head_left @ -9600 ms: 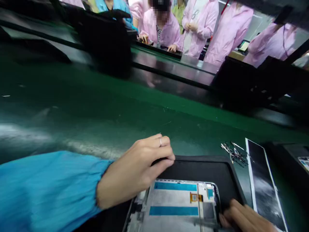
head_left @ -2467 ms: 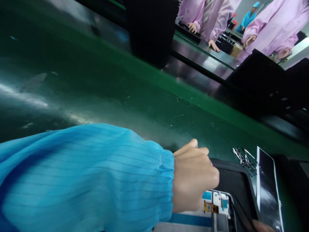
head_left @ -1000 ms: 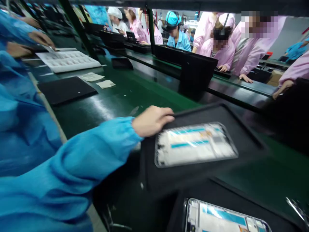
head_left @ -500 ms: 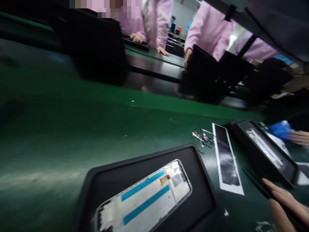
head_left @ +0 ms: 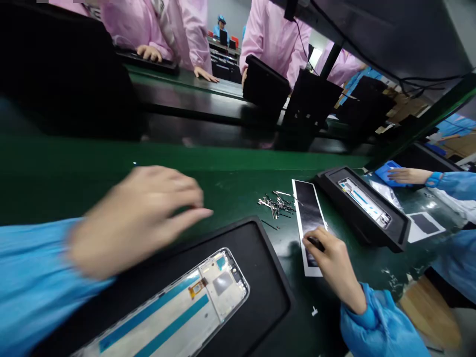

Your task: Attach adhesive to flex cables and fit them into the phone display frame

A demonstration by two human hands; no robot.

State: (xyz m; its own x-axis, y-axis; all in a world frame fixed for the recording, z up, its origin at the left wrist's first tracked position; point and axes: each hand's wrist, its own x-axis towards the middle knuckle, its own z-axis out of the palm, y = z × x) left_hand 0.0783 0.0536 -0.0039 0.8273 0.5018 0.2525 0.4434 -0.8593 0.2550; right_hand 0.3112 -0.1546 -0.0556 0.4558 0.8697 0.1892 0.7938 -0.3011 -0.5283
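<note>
My left hand [head_left: 145,218], blurred by motion, hovers over the far left side of a black tray [head_left: 266,297], thumb apart from the bent fingers and nothing visible in it. Inside that tray lies a silvery phone frame [head_left: 195,320] with two blue strips and a small orange flex piece. To the right, my right hand [head_left: 334,263] is closed on slim black tweezers [head_left: 315,243], mostly hidden by the fingers. It is over the lower part of a white-edged sheet of black film strips [head_left: 307,203]; contact cannot be made out.
Small dark and silver strips [head_left: 277,204] lie heaped left of the sheet. A second black tray [head_left: 334,198] with another phone frame [head_left: 366,201] stands at right. Beyond it, a co-worker's hand [head_left: 409,176] touches something blue. Dark monitors [head_left: 266,89] line the far side.
The view has swung right. My left hand has come into view over the tray. My right hand has moved from the lower right corner to the film sheet, still holding the tweezers.
</note>
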